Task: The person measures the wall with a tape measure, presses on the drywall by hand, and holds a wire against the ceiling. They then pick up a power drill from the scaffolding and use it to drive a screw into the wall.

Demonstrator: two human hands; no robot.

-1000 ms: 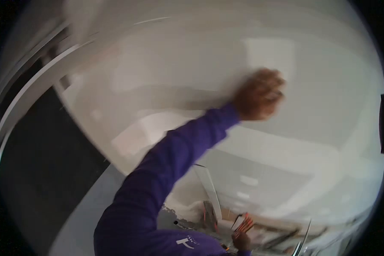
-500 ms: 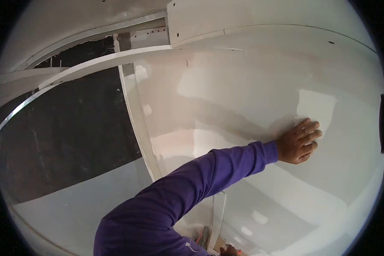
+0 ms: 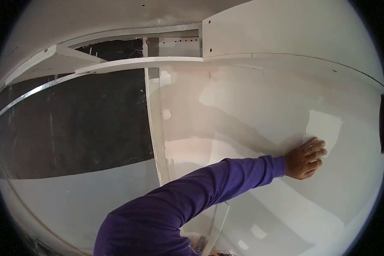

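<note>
My left hand (image 3: 305, 158), at the end of a purple sleeve (image 3: 226, 177), reaches across to the right side of the view. Its back faces the camera, and the fingers are slightly apart against a pale wall (image 3: 243, 102). Beside the fingertips, at the lower edge, is a lighter squarish patch (image 3: 324, 126). The surface under the palm is hidden. My right hand does not show.
At the left is a dark panel (image 3: 81, 123) above a grey-white one (image 3: 89, 192). A vertical strip (image 3: 155, 115) borders the wall. Curved white boards (image 3: 136, 63) and a metal edge (image 3: 42, 87) run overhead. A narrow upright board (image 3: 219, 222) stands at bottom centre.
The view has shifted and tilted, so the wall and overhead boards appear lower and further right. My left hand stays against the wall beside the lighter patch.
</note>
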